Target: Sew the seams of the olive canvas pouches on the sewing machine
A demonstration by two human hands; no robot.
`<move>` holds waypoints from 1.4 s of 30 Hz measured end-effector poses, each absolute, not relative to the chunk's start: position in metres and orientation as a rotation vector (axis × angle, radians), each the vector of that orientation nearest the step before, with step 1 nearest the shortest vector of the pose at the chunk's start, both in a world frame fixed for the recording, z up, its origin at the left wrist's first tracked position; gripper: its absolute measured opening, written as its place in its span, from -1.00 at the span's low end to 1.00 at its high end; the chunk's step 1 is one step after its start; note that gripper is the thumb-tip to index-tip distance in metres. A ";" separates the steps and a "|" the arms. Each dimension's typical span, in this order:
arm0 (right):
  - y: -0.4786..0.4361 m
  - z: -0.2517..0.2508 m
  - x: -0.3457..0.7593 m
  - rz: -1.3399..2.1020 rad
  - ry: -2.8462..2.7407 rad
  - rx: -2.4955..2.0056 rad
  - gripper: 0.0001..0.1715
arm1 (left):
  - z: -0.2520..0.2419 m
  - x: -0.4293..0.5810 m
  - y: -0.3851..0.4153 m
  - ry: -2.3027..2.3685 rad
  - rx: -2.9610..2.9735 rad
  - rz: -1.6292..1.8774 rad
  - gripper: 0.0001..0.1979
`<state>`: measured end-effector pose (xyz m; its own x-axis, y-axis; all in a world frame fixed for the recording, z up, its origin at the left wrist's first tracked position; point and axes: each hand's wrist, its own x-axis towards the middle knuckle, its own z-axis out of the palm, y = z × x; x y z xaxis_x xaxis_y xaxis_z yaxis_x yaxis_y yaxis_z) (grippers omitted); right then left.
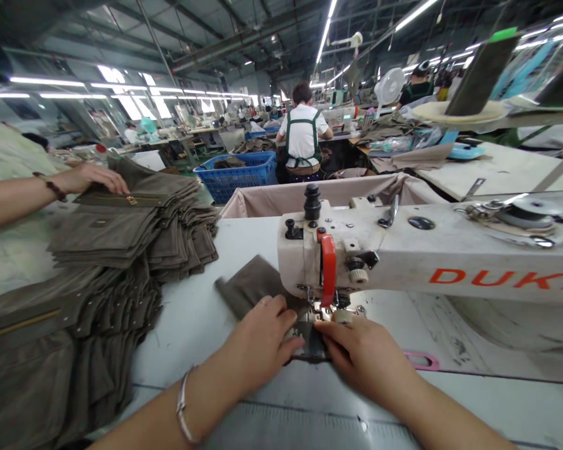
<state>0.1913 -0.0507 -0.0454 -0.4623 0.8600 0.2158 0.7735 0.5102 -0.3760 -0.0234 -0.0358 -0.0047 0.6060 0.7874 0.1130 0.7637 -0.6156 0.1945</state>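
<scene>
1. Under long strip lights, a workshop fills the top of the frame; a person in a white top [304, 137] sits at upper centre, beside a blue basket [241, 178].
2. A pale surface [182, 328] spans the lower frame, and a white sewing machine [403, 240] reaches in from the right edge.
3. The dark fabric piece [255, 284] lies flat at centre, partly hidden by the machine head; a dark section [312, 344] shows between the hands, but whether it is the same piece is unclear.
4. At lower centre, the left hand [260, 344] rests on the fabric, fingers slightly bent, thumb apart, not closed around it.
5. The right hand [368, 353] has its fingers at the dark section's right edge, just beside the presser foot [322, 312]; I cannot tell whether they pinch it.
6. The likeliest harm, I judge, is to a fingertip: both hands sit close to the foot, so a slip inward could bring one under the needle.
7. Uneven pressure could skew the fabric or pucker it.
8. At left, a co-worker's hand [96, 178] touches stacked pouches [107, 231]; a careless push might topple the uneven pile rightward.
</scene>
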 end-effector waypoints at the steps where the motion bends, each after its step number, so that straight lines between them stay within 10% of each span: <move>1: -0.052 -0.045 0.193 0.352 -2.370 -1.346 -0.65 | -0.002 -0.023 -0.049 1.309 2.670 0.214 -0.64; 6: -0.054 -0.045 0.194 0.413 -2.352 -1.208 -0.55 | -0.008 -0.023 -0.093 1.199 2.718 0.174 -0.25; 15: -0.052 -0.038 0.203 0.475 -2.403 -1.136 -0.59 | -0.022 -0.028 -0.094 1.075 2.723 0.492 -0.61; 42: -0.053 -0.046 0.198 0.304 -2.412 -1.233 -0.50 | -0.023 -0.030 -0.029 0.770 2.728 0.423 -0.71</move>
